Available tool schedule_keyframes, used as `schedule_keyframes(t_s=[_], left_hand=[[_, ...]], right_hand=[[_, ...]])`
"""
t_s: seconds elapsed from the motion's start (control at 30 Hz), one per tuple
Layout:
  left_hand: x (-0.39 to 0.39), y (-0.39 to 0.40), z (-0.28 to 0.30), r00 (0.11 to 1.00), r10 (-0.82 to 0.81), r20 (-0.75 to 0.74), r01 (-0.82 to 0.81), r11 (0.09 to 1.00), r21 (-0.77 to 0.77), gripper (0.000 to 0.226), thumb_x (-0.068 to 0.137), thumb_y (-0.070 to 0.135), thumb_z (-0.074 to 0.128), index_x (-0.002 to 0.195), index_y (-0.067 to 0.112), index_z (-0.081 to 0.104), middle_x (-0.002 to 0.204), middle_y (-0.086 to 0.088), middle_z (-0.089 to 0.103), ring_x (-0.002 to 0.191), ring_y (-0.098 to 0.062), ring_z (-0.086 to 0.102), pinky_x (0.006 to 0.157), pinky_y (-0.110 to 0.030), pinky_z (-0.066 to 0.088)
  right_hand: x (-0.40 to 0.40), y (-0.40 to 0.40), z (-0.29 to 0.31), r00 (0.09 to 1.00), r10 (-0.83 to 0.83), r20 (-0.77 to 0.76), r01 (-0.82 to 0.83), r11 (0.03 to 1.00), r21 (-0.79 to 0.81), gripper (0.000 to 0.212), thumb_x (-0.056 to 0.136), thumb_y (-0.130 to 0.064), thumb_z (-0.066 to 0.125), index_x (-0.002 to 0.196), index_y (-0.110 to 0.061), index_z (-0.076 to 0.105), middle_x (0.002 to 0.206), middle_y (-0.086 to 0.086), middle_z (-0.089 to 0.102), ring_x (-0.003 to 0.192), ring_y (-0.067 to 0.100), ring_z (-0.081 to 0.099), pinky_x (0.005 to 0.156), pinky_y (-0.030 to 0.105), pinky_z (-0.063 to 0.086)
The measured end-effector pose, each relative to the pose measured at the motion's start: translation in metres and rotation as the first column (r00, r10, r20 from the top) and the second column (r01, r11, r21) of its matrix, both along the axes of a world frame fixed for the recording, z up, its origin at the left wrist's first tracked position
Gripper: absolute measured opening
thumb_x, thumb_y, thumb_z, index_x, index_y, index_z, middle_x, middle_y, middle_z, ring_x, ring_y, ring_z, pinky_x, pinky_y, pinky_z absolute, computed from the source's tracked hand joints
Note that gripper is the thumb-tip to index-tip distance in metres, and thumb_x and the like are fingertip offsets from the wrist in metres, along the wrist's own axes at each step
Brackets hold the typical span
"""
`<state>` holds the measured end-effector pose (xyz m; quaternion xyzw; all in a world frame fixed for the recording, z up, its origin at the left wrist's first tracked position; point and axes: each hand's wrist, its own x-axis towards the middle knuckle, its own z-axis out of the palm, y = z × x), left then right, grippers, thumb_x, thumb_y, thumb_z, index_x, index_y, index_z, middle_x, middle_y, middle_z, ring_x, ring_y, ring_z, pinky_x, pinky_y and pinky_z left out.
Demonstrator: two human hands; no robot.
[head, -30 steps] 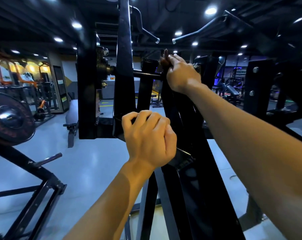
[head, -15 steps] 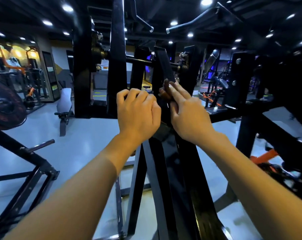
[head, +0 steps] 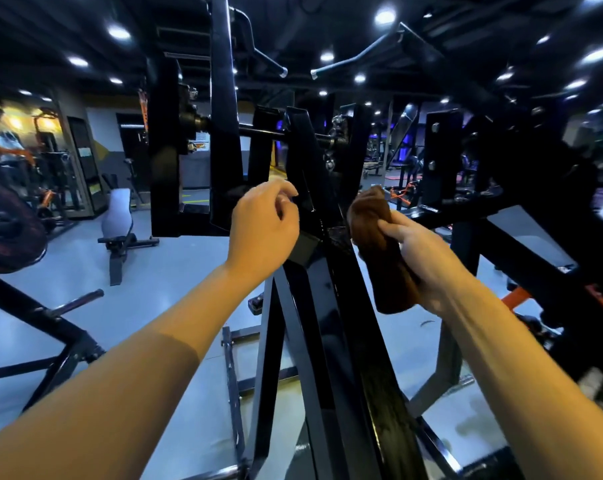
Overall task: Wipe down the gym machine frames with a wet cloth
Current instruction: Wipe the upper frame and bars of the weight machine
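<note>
Cloth (head: 379, 251) seemingly just right of frame (head: 331, 306)

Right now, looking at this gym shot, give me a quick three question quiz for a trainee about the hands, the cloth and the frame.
1. True or false: the brown cloth is in the left hand.
2. Which is the cloth doing? A. lying flat on the sloping black frame beam; B. bunched in the right hand, beside the beam; C. hanging on a handle.
3. Fill in: the left hand's fingers are loosely curled and hold ____.

Key: 1 false; 2 B; 3 nothing.
</note>
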<state>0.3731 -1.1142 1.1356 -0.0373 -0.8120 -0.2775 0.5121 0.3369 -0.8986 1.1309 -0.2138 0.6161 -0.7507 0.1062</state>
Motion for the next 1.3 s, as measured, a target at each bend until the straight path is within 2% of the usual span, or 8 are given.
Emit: schedule_keyframes(t_s=[0.1, 0.33, 0.43, 0.53, 0.67, 0.83, 1.07, 1.3], left_hand=[[0.007, 0.013, 0.008, 0.985, -0.105, 0.138, 0.088, 0.988, 0.123, 0.014, 0.094, 0.009, 0.057, 0.094, 0.016, 0.070, 0.064, 0.009, 0.061, 0.062, -0.007, 0.060, 0.064, -0.029, 0.051], [0.020, 0.045, 0.026, 0.768, -0.560, 0.310, 0.315, 0.752, 0.579, 0.043, 0.099, 0.043, 0.063, 0.102, 0.002, 0.075, 0.091, -0.011, 0.078, 0.083, -0.023, 0.076, 0.077, -0.037, 0.064], [0.019, 0.042, 0.022, 0.808, -0.485, 0.334, 0.279, 0.815, 0.507, 0.026, 0.098, 0.027, 0.068, 0.096, 0.003, 0.075, 0.086, -0.010, 0.077, 0.079, -0.020, 0.076, 0.072, -0.034, 0.064], [0.013, 0.041, 0.012, 0.827, -0.437, 0.353, 0.213, 0.826, 0.523, 0.023, 0.097, 0.025, 0.070, 0.090, 0.003, 0.075, 0.081, -0.007, 0.077, 0.075, -0.020, 0.076, 0.072, -0.036, 0.065], [0.011, 0.043, 0.008, 0.791, -0.497, 0.357, 0.198, 0.760, 0.619, 0.024, 0.096, 0.023, 0.071, 0.088, 0.001, 0.074, 0.078, -0.008, 0.076, 0.072, -0.019, 0.075, 0.069, -0.031, 0.063], [0.007, 0.012, 0.004, 0.972, 0.037, 0.231, -0.070, 0.988, 0.139, 0.033, 0.097, 0.031, 0.060, 0.065, 0.020, 0.063, 0.061, 0.004, 0.061, 0.062, -0.016, 0.060, 0.058, -0.030, 0.047], [-0.030, -0.038, 0.005, 0.897, 0.435, -0.071, -0.400, 0.735, -0.547, 0.043, 0.103, 0.035, 0.039, 0.099, 0.015, 0.077, 0.105, -0.003, 0.071, 0.107, -0.026, 0.060, 0.110, -0.041, 0.032], [-0.046, -0.038, -0.005, 0.855, 0.482, -0.189, -0.501, 0.677, -0.540, 0.044, 0.105, 0.026, 0.036, 0.086, 0.010, 0.073, 0.085, -0.007, 0.071, 0.089, -0.029, 0.061, 0.106, -0.044, 0.038]], right_hand=[[0.001, 0.006, 0.002, 0.974, 0.190, 0.122, -0.160, 0.963, -0.218, 0.031, 0.101, -0.017, 0.053, 0.112, -0.026, 0.080, 0.129, 0.022, 0.068, 0.110, 0.033, 0.065, 0.107, 0.048, 0.048], [0.008, 0.005, 0.012, 0.975, 0.201, 0.091, -0.195, 0.978, -0.072, 0.027, 0.100, -0.019, 0.055, 0.113, -0.020, 0.079, 0.122, 0.017, 0.074, 0.107, 0.031, 0.072, 0.096, 0.046, 0.059], [0.012, 0.004, 0.010, 0.985, -0.116, -0.127, 0.142, 0.965, 0.220, 0.022, 0.105, -0.020, 0.058, 0.121, -0.024, 0.073, 0.109, 0.005, 0.078, 0.090, 0.017, 0.076, 0.077, 0.033, 0.062], [0.015, -0.001, -0.006, 0.754, -0.337, -0.564, 0.545, 0.800, 0.251, 0.043, 0.105, -0.024, 0.058, 0.147, -0.026, 0.051, 0.127, -0.005, 0.065, 0.112, 0.010, 0.064, 0.101, 0.033, 0.051], [0.024, -0.031, -0.033, 0.625, -0.112, -0.772, 0.550, 0.766, 0.334, 0.056, 0.111, -0.042, 0.037, 0.163, -0.027, 0.025, 0.167, -0.007, 0.026, 0.152, 0.010, 0.024, 0.123, 0.033, 0.026], [0.018, -0.049, -0.057, 0.609, -0.049, -0.791, 0.577, 0.712, 0.400, 0.065, 0.111, -0.033, 0.041, 0.167, -0.021, 0.011, 0.173, -0.005, 0.011, 0.159, 0.011, 0.008, 0.128, 0.034, 0.019], [-0.037, -0.087, 0.000, 0.605, 0.024, -0.796, 0.602, 0.640, 0.477, 0.054, 0.114, -0.037, 0.023, 0.165, -0.019, 0.021, 0.174, -0.005, 0.006, 0.159, 0.015, 0.006, 0.129, 0.043, 0.009], [0.004, -0.059, -0.047, 0.616, -0.046, -0.787, 0.626, 0.634, 0.453, 0.058, 0.111, -0.037, 0.037, 0.164, -0.043, 0.014, 0.168, -0.032, 0.000, 0.122, 0.024, 0.041, 0.091, 0.034, 0.044]])
